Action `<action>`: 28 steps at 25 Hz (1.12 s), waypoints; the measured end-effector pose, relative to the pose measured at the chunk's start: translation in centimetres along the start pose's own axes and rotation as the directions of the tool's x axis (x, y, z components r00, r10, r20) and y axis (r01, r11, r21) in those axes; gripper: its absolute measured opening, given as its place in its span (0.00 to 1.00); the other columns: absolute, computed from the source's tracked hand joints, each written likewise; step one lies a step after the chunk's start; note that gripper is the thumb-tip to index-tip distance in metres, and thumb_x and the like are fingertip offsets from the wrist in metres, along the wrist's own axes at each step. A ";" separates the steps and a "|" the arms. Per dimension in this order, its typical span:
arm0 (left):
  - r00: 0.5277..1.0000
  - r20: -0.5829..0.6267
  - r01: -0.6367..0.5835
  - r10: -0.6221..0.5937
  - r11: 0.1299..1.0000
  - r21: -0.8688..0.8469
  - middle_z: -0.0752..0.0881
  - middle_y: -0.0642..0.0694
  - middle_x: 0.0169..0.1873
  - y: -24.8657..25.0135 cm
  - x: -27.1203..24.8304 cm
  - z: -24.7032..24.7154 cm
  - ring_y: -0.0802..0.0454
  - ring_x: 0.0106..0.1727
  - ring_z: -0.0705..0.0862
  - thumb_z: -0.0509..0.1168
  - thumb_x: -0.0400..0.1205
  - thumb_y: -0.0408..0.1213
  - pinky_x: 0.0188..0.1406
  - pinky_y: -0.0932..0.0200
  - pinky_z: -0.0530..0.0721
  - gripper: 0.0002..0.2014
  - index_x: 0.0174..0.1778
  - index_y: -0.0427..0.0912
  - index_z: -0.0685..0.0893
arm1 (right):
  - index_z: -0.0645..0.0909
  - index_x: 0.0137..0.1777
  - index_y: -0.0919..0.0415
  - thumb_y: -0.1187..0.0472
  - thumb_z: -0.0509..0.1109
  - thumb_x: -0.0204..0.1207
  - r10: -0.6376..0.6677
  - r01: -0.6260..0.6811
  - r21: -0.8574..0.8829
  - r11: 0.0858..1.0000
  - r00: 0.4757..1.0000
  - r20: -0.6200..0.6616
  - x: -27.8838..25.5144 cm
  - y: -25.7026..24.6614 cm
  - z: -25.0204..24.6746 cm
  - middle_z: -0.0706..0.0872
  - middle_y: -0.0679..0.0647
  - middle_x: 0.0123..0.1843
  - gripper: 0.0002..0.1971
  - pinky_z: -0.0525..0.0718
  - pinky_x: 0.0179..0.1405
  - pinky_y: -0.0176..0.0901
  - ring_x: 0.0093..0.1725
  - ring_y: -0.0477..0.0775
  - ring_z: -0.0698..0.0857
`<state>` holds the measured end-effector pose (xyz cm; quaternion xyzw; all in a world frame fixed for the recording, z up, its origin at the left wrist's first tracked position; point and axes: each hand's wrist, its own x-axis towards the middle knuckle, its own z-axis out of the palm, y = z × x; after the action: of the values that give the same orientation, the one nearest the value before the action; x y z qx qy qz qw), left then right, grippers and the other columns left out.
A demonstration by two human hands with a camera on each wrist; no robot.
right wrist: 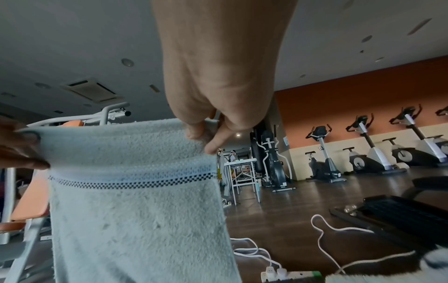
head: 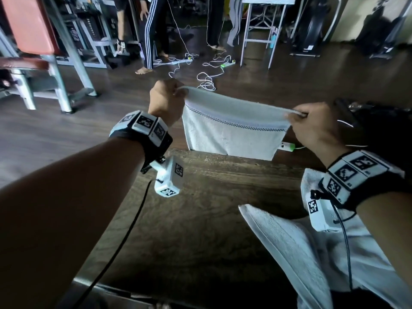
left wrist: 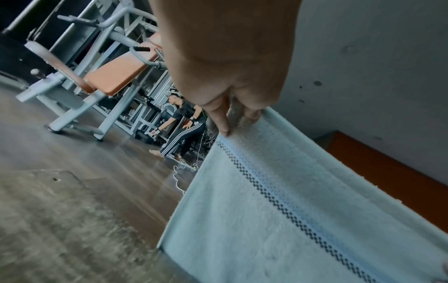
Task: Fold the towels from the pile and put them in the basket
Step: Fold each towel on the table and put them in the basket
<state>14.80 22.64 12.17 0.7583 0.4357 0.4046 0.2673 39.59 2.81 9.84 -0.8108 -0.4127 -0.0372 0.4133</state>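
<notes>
A white towel (head: 231, 132) with a dark checked stripe hangs stretched between both hands, beyond the far edge of the wooden table (head: 200, 219). My left hand (head: 166, 101) pinches its top left corner. My right hand (head: 312, 123) pinches the top right corner. The lower part of the towel drops behind the table edge. In the left wrist view the fingers (left wrist: 224, 122) pinch the towel (left wrist: 278, 210) at its hem. The right wrist view shows the fingers (right wrist: 206, 134) pinching the towel (right wrist: 135, 201) at its top edge. A pile of white towels (head: 301, 253) lies on the table at the near right. A dark basket (head: 379, 130) stands at the far right.
Gym machines (head: 44, 52) stand at the left. Another person (head: 149, 30) stands on the floor beyond the table, among white cables and power strips (head: 227, 63). A metal-legged table (head: 263, 30) stands behind. Exercise bikes (right wrist: 363, 149) line an orange wall.
</notes>
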 end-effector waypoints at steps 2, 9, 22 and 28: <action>0.998 -0.024 -0.053 0.054 0.998 0.037 0.88 0.44 0.38 -0.5 -1.9 -0.7 0.48 0.41 0.83 0.67 0.79 0.36 0.38 0.64 0.74 0.07 0.47 0.42 0.90 | 0.89 0.45 0.67 0.62 0.73 0.79 -0.007 0.007 0.001 1.000 1.000 0.019 -1.6 0.3 -0.2 0.86 0.59 0.36 0.08 0.72 0.34 0.41 0.35 0.53 0.81; 0.979 0.192 -0.099 0.065 0.981 0.170 0.82 0.43 0.28 -3.4 -10.0 -5.9 0.51 0.32 0.77 0.70 0.79 0.38 0.31 0.63 0.70 0.06 0.41 0.40 0.90 | 0.91 0.45 0.65 0.62 0.78 0.75 -0.067 0.063 0.039 0.997 0.990 0.123 -11.0 0.8 -2.6 0.92 0.57 0.41 0.06 0.73 0.35 0.23 0.40 0.52 0.86; 0.798 0.602 -0.126 -0.011 0.975 0.185 0.88 0.44 0.35 0.7 -21.0 -16.3 0.47 0.42 0.87 0.70 0.81 0.39 0.44 0.58 0.84 0.07 0.44 0.39 0.89 | 0.85 0.47 0.58 0.53 0.70 0.82 -0.122 0.077 0.131 0.988 0.919 0.374 -25.0 -1.6 -12.8 0.89 0.61 0.49 0.08 0.87 0.52 0.60 0.48 0.60 0.89; 0.595 0.793 -0.072 -0.132 0.974 0.216 0.92 0.42 0.43 2.7 -24.1 -19.2 0.43 0.44 0.91 0.68 0.82 0.46 0.55 0.53 0.85 0.12 0.50 0.41 0.90 | 0.87 0.48 0.67 0.61 0.72 0.80 0.012 -0.125 0.170 0.978 0.838 0.545 -26.1 -2.1 -14.2 0.90 0.68 0.47 0.08 0.87 0.51 0.61 0.46 0.60 0.90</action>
<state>-7.28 1.22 15.22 0.8766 0.3243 -0.0364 0.3537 25.00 -23.13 9.98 -0.7573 -0.4847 0.2491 0.3598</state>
